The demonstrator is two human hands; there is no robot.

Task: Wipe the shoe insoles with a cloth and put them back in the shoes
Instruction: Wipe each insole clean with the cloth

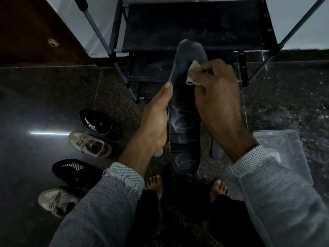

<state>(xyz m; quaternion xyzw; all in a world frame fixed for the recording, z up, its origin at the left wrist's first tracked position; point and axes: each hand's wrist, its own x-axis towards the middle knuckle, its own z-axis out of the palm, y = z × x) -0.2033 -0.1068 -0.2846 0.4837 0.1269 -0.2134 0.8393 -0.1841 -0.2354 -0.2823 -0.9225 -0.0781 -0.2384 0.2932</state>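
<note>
L hand (156, 120) grips the dark insole (185, 107) by its edge, held mid-air over the floor by the shoe rack (195, 25). R hand (219, 97) pinches the cloth (193, 81) vs. its upper half. Best: long firm strokes toe-to-heel, steady support underneath.

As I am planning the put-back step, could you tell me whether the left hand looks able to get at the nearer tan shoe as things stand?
Probably not at once: the left hand grips the dark insole that the right hand wipes with the cloth. The nearer tan shoe lies uncovered on the floor on that side, so once freed it likely could.
</note>
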